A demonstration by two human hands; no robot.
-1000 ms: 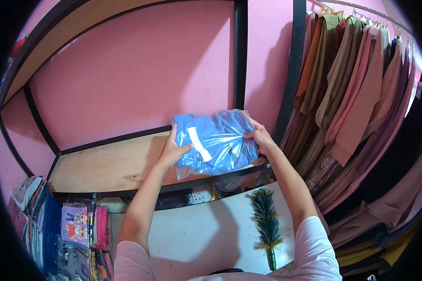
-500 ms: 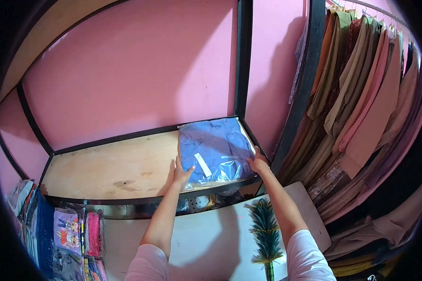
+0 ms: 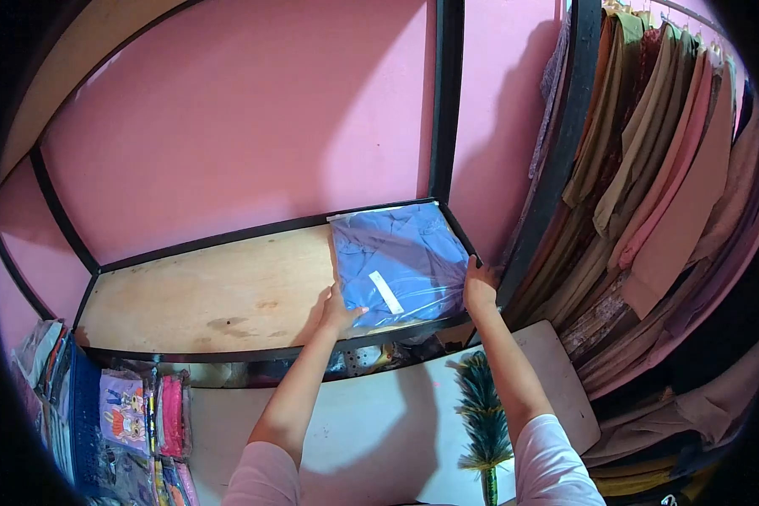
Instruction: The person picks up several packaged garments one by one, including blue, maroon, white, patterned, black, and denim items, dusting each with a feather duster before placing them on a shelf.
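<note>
A blue folded garment in a clear plastic bag (image 3: pixel 396 253) lies flat at the right end of the wooden shelf (image 3: pixel 202 295). It carries a white label strip (image 3: pixel 385 293) near its front. My left hand (image 3: pixel 341 314) grips the bag's front left edge, thumb on top, with some fingers hidden along the side. At the right edge, my right hand (image 3: pixel 481 287) pinches the plastic beside the shelf's black frame, and creases run toward it.
Below the shelf is a white table (image 3: pixel 354 422) with a dark feather duster (image 3: pixel 483 413). Packaged clothes (image 3: pixel 125 413) and a blue basket (image 3: pixel 84 413) stand at left. Hanging garments (image 3: pixel 649 185) fill the right side, behind a black post (image 3: pixel 557 152).
The bagged garment has shifted slightly right on the shelf, and both hands moved right with it. Its plastic is now pulled into creases near my right hand. The view has tilted a little.
</note>
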